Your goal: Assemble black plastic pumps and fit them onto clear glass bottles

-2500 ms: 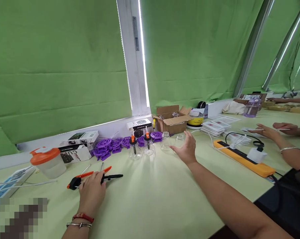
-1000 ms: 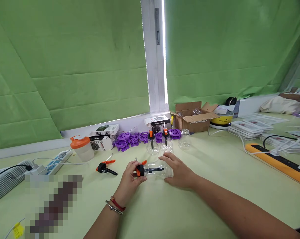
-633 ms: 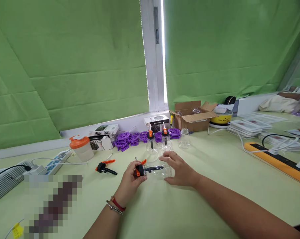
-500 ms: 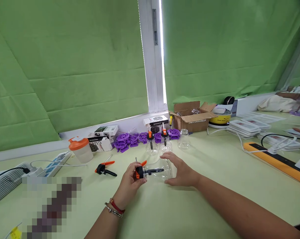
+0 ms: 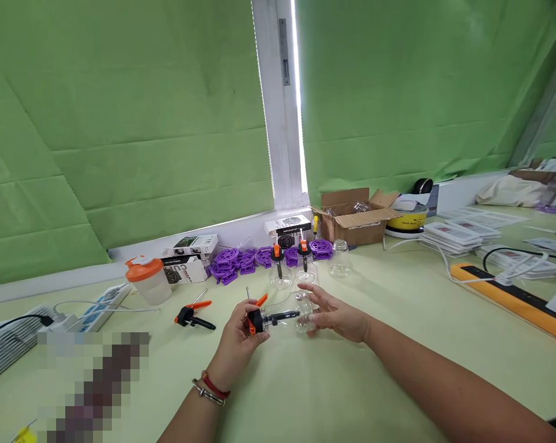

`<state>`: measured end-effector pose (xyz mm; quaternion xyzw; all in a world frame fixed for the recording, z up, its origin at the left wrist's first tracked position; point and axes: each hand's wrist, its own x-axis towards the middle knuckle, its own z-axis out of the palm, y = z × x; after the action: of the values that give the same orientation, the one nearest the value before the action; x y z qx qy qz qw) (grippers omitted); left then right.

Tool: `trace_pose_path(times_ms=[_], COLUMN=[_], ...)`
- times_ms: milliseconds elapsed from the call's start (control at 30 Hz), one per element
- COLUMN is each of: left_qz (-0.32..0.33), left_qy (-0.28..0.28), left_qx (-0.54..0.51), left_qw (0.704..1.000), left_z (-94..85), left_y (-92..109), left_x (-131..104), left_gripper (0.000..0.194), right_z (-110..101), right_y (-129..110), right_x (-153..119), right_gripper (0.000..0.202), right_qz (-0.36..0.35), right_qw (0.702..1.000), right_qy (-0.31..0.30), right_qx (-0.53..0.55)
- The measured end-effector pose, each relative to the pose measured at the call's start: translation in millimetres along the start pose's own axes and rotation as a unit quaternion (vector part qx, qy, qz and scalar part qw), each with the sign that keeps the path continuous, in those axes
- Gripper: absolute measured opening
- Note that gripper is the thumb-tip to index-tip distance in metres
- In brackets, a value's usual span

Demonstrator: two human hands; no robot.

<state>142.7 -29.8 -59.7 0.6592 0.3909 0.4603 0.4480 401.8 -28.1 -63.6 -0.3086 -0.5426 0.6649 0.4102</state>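
Observation:
A clear bottle [image 5: 285, 306] lies sideways in the air between my hands, its black tube showing inside. My left hand [image 5: 243, 326] grips the black-and-orange lever lid [image 5: 256, 320] at the bottle's neck. Around the wide base of the bottle curl the fingers of my right hand [image 5: 336, 312]. Left of my hands, a loose lever lid [image 5: 192, 317] with an orange lever and black tube rests on the table. Behind stand two clear bottles fitted with black-and-orange lids [image 5: 278, 252] [image 5: 304, 249]. Beside them is a clear bottle [image 5: 340, 258] without a lid.
Purple plastic parts [image 5: 232, 261] are piled along the back. An orange-lidded shaker cup [image 5: 147, 280] and printed boxes [image 5: 186, 267] stand left of them. To the right are an open cardboard box [image 5: 356, 224], stacked white cards [image 5: 448, 239] and an orange-and-black bar [image 5: 504, 295].
My right hand's fingers have closed in on the bottle's base, where before they were spread wider around it. My left hand keeps its hold on the lid.

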Motion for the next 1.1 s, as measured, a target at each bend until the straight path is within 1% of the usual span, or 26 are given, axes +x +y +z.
trace_pose_path(times_ms=[33, 67, 167, 200, 233, 300, 333, 400, 433, 500, 533, 567, 633, 700, 767, 800, 867, 900, 933, 967, 1000, 1067, 1100], left_qz=[-0.003, -0.004, 0.001, 0.001, -0.001, -0.011, -0.016, -0.028, -0.032, -0.035, -0.036, -0.036, -0.035, -0.029, -0.011, -0.001, 0.014, 0.017, 0.017, 0.015, 0.01, -0.002, -0.008], left_qy=[0.002, 0.003, 0.01, 0.013, 0.015, 0.015, 0.016, 0.015, 0.013, 0.009, 0.006, 0.004, 0.0, -0.003, -0.001, -0.001, -0.004, -0.003, -0.002, 0.001, 0.006, 0.017, 0.022], left_qx=[-0.008, -0.013, -0.024, -0.025, -0.028, -0.031, -0.032, -0.035, -0.037, -0.045, -0.05, -0.053, -0.06, -0.058, -0.044, -0.035, -0.019, -0.015, -0.014, -0.015, -0.017, -0.02, -0.021], left_qw=[1.0, 1.0, 1.0, 1.0, 1.0, 0.999, 0.999, 0.999, 0.999, 0.998, 0.998, 0.998, 0.998, 0.998, 0.999, 0.999, 1.0, 1.0, 1.0, 1.0, 1.0, 1.0, 1.0], left_z=[-0.3, -0.3, 0.7, 1.3, 2.0, 3.1, 3.5, 3.6, 3.4, 2.7, 2.4, 2.0, 1.8, 2.1, 3.0, 3.5, 4.5, 4.8, 4.9, 4.8, 4.4, 3.4, 2.8], left_y=[0, 1, 0, -1, -1, 0, 0, 2, 2, 2, 1, 1, -1, -2, -2, -2, -2, -2, -1, -1, -1, -1, -1], left_x=[0, 0, -1, -1, -1, -1, -1, 0, 0, 1, 1, 1, 0, 0, -1, -2, -2, -2, -2, -1, -1, 0, 1], left_gripper=[0.038, 0.039, 0.041, 0.041, 0.042, 0.043, 0.043, 0.043, 0.044, 0.045, 0.046, 0.046, 0.047, 0.047, 0.046, 0.046, 0.045, 0.045, 0.044, 0.043, 0.043, 0.042, 0.042], right_z=[-1, -1, -3, -3, -4, -5, -5, -6, -5, -5, -4, -3, -2, 0, 1, 1, 2, 2, 2, 3, 3, 3, 3], right_y=[0, 1, 11, 15, 17, 18, 17, 11, 8, 3, 1, 1, 1, 3, 7, 9, 12, 13, 14, 13, 12, 8, 6], right_x=[-1, -1, 5, 8, 10, 12, 12, 8, 5, 1, -1, -1, -1, 1, 4, 6, 9, 10, 11, 10, 9, 5, 2], right_gripper=[0.076, 0.075, 0.054, 0.056, 0.063, 0.073, 0.074, 0.062, 0.061, 0.077, 0.082, 0.082, 0.074, 0.065, 0.052, 0.05, 0.062, 0.069, 0.074, 0.076, 0.074, 0.061, 0.062], right_qz=[-0.008, -0.006, 0.038, 0.059, 0.076, 0.09, 0.08, 0.035, 0.01, -0.027, -0.036, -0.041, -0.041, -0.023, 0.03, 0.066, 0.138, 0.162, 0.171, 0.161, 0.136, 0.061, 0.022], right_qw=[1.0, 1.0, 0.999, 0.997, 0.994, 0.99, 0.99, 0.995, 0.996, 0.997, 0.997, 0.997, 0.997, 0.998, 0.998, 0.996, 0.988, 0.984, 0.983, 0.985, 0.989, 0.997, 0.999], right_qy=[-0.009, -0.01, 0.014, 0.021, 0.026, 0.034, 0.038, 0.042, 0.036, 0.015, 0.008, 0.006, 0.015, 0.025, 0.035, 0.041, 0.051, 0.054, 0.056, 0.057, 0.055, 0.044, 0.034], right_qx=[-0.007, -0.013, -0.03, -0.047, -0.069, -0.104, -0.107, -0.089, -0.078, -0.069, -0.069, -0.069, -0.062, -0.056, -0.048, -0.044, -0.04, -0.041, -0.041, -0.038, -0.032, -0.02, -0.022])
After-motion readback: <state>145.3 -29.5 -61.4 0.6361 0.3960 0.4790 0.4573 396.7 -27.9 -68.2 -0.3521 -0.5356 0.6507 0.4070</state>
